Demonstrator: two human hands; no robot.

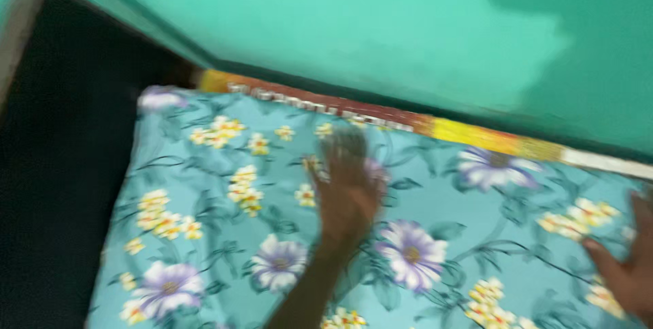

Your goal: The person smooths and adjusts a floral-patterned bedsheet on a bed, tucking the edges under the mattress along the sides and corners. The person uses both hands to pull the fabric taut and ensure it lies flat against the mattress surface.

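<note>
A light blue sheet (224, 234) printed with purple and yellow flowers covers a mattress. My left hand (347, 189) lies flat on the sheet near its middle, fingers spread and blurred by motion. At the right edge of the view, my right hand (629, 261) presses on the sheet, partly cut off, with its thumb pointing left. Neither hand holds anything.
A red and yellow mattress edge (422, 125) runs along the far side of the sheet, against a green wall (354, 29). A dark gap (61, 166) lies to the left of the bed.
</note>
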